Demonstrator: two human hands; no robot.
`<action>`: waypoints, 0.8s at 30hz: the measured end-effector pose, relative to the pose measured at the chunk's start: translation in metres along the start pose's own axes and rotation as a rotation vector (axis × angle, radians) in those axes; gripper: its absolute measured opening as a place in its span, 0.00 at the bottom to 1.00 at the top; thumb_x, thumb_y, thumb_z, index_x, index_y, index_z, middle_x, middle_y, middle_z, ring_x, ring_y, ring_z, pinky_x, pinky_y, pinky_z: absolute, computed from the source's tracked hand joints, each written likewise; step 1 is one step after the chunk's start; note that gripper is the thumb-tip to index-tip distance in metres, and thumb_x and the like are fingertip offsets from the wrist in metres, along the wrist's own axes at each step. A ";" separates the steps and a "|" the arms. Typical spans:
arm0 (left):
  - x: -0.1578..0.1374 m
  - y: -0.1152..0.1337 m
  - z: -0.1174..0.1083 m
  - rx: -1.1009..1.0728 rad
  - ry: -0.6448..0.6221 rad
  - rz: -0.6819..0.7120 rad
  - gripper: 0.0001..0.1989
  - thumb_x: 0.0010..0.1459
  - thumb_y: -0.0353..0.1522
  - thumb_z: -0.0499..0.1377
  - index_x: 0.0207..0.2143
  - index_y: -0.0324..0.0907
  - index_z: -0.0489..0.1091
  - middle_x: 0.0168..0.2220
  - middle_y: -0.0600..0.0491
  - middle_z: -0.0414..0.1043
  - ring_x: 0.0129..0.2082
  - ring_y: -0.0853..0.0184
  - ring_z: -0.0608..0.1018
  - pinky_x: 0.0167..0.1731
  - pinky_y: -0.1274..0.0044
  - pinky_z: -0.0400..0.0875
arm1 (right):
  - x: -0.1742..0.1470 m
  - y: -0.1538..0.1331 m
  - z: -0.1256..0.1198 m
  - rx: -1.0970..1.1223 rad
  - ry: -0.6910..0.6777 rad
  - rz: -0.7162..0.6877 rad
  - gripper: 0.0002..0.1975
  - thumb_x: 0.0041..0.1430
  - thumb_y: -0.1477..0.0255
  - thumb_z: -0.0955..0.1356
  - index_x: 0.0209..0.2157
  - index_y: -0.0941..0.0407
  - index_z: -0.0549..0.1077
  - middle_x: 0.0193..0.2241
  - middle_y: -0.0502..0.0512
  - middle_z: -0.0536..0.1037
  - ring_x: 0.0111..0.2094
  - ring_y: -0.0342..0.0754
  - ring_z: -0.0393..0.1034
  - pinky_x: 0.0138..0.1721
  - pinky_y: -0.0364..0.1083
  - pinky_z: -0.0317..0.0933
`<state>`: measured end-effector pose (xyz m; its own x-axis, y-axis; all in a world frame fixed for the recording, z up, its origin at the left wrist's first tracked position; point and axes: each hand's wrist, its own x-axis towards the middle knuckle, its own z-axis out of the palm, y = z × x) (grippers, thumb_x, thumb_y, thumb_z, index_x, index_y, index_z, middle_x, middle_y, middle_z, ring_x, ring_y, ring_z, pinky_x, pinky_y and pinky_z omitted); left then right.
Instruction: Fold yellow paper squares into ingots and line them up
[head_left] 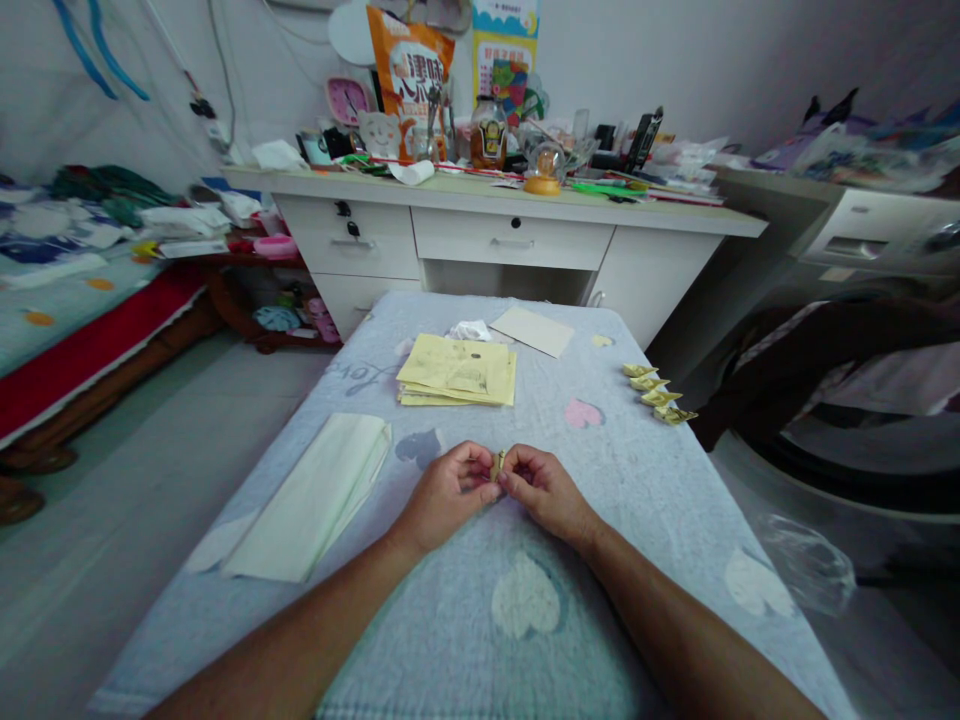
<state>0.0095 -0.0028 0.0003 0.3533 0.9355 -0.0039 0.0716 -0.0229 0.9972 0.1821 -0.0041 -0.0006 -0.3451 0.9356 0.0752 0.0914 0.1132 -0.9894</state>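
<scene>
Between my two hands, over the middle of the cloth-covered table, is a small folded piece of yellow paper (496, 464). My left hand (457, 487) pinches it from the left with thumb and fingers. From the other side, my right hand (546, 490) has its thumb and fingertips closed on the same paper. Fingers hide much of the fold. Beyond my hands lies a stack of yellow paper sheets (456, 370) with dark print on top. At the table's right edge stand several small folded yellow paper pieces (654, 392) in a row.
Folded pale sheets (307, 500) lie on the left of the table. A beige card (532, 331) and crumpled white tissue (470, 330) lie behind the stack. A cluttered white desk (517, 215) adjoins the far end. A washing machine (862, 240) stands right, a bed (82, 330) left.
</scene>
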 end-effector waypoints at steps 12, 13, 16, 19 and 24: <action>0.003 0.000 -0.002 -0.070 -0.004 -0.060 0.12 0.49 0.30 0.63 0.34 0.39 0.64 0.36 0.54 0.71 0.35 0.70 0.76 0.37 0.78 0.71 | 0.001 0.002 0.002 0.032 0.006 0.003 0.14 0.56 0.62 0.70 0.27 0.57 0.66 0.23 0.47 0.66 0.26 0.41 0.58 0.29 0.41 0.54; 0.004 0.000 -0.002 -0.066 -0.003 -0.060 0.12 0.49 0.29 0.63 0.34 0.39 0.64 0.37 0.53 0.71 0.36 0.69 0.76 0.37 0.78 0.71 | 0.001 0.003 0.002 0.040 0.008 0.002 0.14 0.56 0.62 0.70 0.27 0.57 0.66 0.23 0.47 0.66 0.26 0.41 0.58 0.30 0.41 0.54; 0.004 0.001 -0.002 -0.062 0.004 -0.056 0.12 0.48 0.29 0.64 0.34 0.39 0.65 0.38 0.52 0.72 0.38 0.68 0.76 0.38 0.77 0.72 | 0.000 0.003 0.003 0.059 0.013 -0.004 0.13 0.55 0.63 0.70 0.27 0.56 0.65 0.24 0.46 0.66 0.26 0.41 0.58 0.30 0.41 0.54; 0.004 0.000 -0.002 -0.072 0.000 -0.060 0.12 0.48 0.29 0.64 0.34 0.39 0.64 0.37 0.52 0.72 0.39 0.67 0.76 0.39 0.77 0.72 | 0.000 0.001 0.003 0.050 0.020 -0.002 0.13 0.55 0.64 0.71 0.27 0.56 0.65 0.23 0.46 0.66 0.26 0.41 0.58 0.29 0.41 0.54; 0.004 -0.002 -0.002 -0.083 0.001 -0.066 0.12 0.48 0.28 0.64 0.34 0.40 0.64 0.37 0.53 0.72 0.38 0.68 0.76 0.38 0.77 0.71 | 0.001 0.000 0.002 0.057 0.021 0.008 0.13 0.55 0.63 0.71 0.28 0.56 0.66 0.23 0.46 0.66 0.26 0.41 0.58 0.29 0.41 0.53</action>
<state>0.0086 0.0016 -0.0016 0.3495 0.9344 -0.0697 0.0170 0.0681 0.9975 0.1796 -0.0043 -0.0013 -0.3251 0.9431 0.0691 0.0409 0.0871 -0.9954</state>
